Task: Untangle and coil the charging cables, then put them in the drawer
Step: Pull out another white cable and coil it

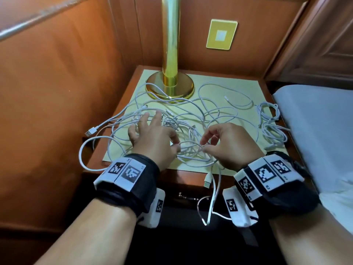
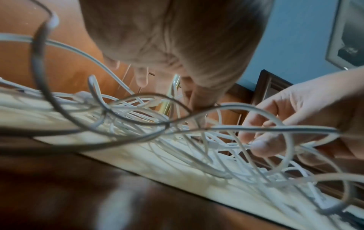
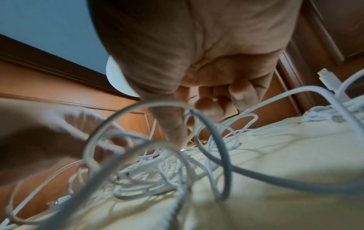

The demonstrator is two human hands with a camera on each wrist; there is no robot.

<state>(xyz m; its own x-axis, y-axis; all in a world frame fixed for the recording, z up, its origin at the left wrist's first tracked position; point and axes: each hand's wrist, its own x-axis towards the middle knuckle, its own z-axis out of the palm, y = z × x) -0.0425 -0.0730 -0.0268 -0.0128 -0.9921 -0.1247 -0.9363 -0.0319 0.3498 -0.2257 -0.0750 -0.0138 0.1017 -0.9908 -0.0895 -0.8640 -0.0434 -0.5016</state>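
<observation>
A tangle of white charging cables [image 1: 183, 119] sprawls over the cream mat [image 1: 238, 88] on the wooden nightstand. My left hand [image 1: 176, 147] pinches a cable loop between thumb and forefinger, its other fingers spread over the tangle. A little to the right, my right hand [image 1: 203, 148] pinches the same loop. In the left wrist view the left hand [image 2: 199, 107] touches a raised loop, with the right hand [image 2: 262, 143] beside it. The right wrist view shows the right hand [image 3: 177, 137] reaching down into the cables [image 3: 157, 171]. The drawer [image 1: 172, 190] below the top is closed.
A brass lamp base [image 1: 170, 87] stands at the mat's back. A bundled cable [image 1: 269, 121] lies at the right edge beside the white bed [image 1: 315, 140]. One cable with a USB plug [image 1: 208, 181] hangs over the front edge. Wooden wall panels close in left and behind.
</observation>
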